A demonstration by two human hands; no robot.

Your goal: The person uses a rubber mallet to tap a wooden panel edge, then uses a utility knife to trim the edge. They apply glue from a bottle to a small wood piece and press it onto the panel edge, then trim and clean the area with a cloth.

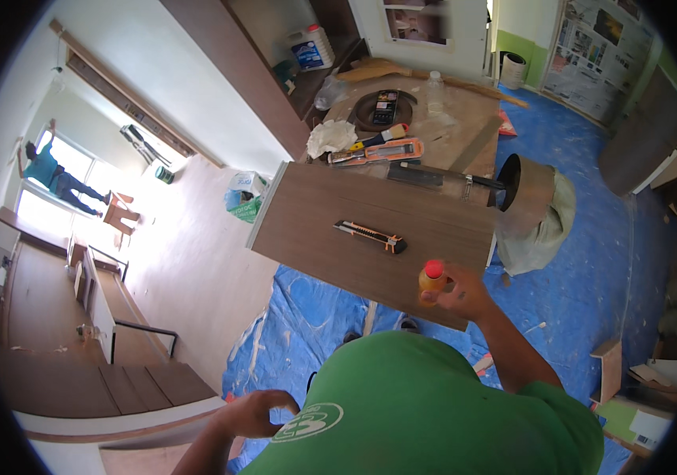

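My right hand (465,294) is closed around a small bottle (431,286) with a red cap and amber contents. It is upright, over the near right part of a brown wood-look board (307,207). Left of the bottle, a black and orange utility knife (370,236) lies on the board. At the lower left, my left hand (259,413) is beside my green shirt (402,404). Its fingers are loosely curved and apart from the thumb, with nothing seen between them.
Behind the board lie a paintbrush (379,137), an orange-handled chisel (390,150), a phone (386,106) and a clear bottle (435,93). A bucket (530,194) stands right, on blue sheeting (584,229). Another person (57,178) is far left near a window.
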